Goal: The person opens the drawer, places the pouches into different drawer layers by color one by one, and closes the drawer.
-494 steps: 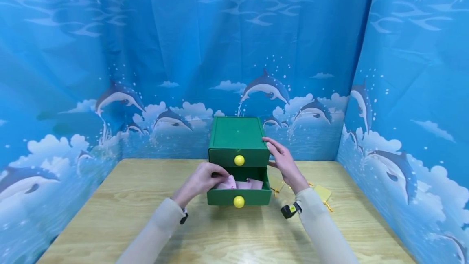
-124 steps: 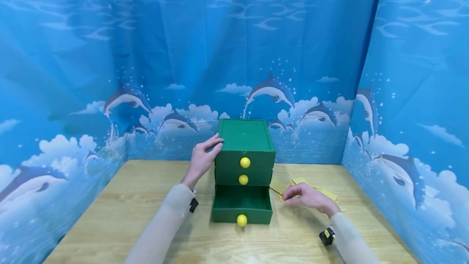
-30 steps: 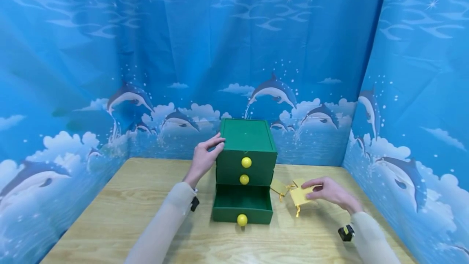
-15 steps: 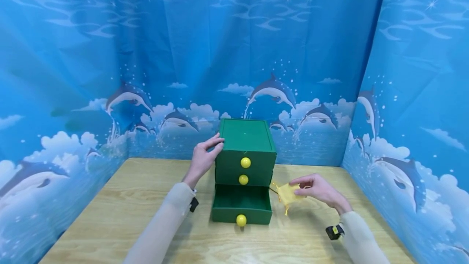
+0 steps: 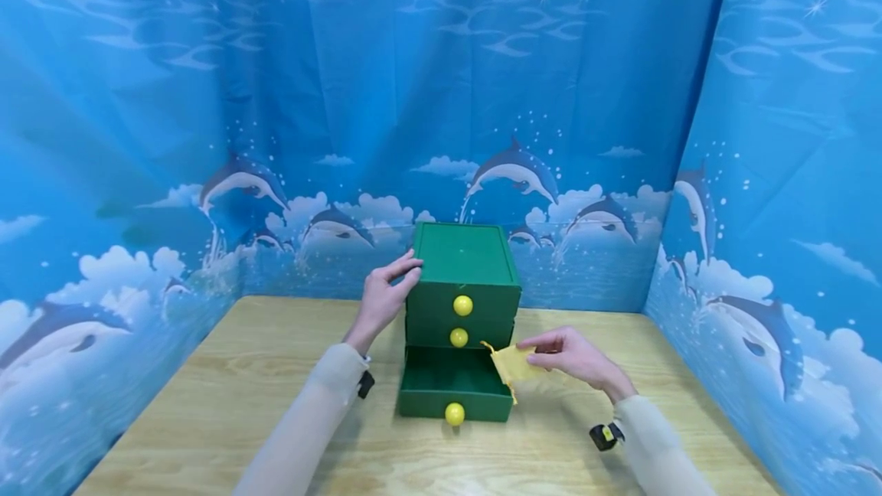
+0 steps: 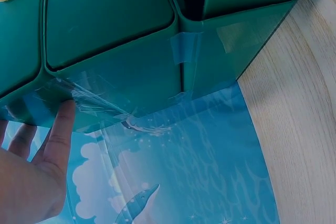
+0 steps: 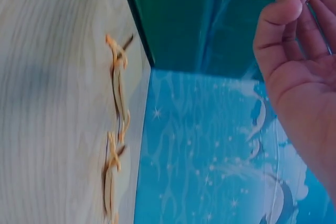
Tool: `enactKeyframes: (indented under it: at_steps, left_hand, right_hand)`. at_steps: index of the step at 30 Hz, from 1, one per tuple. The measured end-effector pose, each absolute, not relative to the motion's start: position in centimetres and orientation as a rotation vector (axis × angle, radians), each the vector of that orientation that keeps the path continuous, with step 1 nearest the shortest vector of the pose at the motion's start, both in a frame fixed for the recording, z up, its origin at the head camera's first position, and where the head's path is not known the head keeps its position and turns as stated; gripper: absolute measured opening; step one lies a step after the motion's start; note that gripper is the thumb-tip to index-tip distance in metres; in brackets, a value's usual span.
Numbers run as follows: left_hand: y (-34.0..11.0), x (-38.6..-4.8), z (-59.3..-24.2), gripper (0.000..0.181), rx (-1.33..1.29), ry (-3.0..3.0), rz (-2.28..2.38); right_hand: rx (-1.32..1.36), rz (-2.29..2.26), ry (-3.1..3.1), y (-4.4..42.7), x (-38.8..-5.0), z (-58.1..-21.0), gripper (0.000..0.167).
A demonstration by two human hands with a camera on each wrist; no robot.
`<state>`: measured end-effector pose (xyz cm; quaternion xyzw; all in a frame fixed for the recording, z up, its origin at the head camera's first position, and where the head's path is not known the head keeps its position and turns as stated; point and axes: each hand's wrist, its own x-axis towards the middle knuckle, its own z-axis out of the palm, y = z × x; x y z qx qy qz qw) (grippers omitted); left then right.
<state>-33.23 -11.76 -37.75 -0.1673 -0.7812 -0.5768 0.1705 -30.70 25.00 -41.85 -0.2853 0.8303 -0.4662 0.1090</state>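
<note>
A green chest of drawers [image 5: 463, 255] with round yellow knobs stands on the table, its bottom drawer [image 5: 444, 404] pulled out and bare inside. My left hand [image 5: 381, 298] rests against the chest's upper left side, fingers extended; the left wrist view shows a fingertip touching that side. Between thumb and fingers my right hand [image 5: 575, 358] pinches a small yellow drawstring pouch [image 5: 513, 364], held at the right edge of the open drawer. Only a bit of that pouch shows at the top of the right wrist view.
Two more yellow drawstring pouches, a nearer pouch [image 7: 119, 85] and another pouch [image 7: 110, 190], lie on the wooden table [image 5: 289, 373] right of the chest. A blue dolphin-print curtain [image 5: 344, 136] hangs behind and at the sides.
Over the last second my right hand has carried the yellow pouch leftward to the open bottom drawer. Pink packets lay in a higher drawer earlier, which is now closed. The left hand stays still.
</note>
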Motion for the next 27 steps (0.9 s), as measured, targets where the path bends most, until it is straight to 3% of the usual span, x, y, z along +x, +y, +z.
enactKeyframes:
  at_steps: [27]
  left_hand:
    - [-11.7,-33.2,-37.8,0.039,-0.458,-2.219,-1.639]
  right_hand:
    - [-0.991,-1.247,2.471,17.1,-31.0,-44.0,0.024]
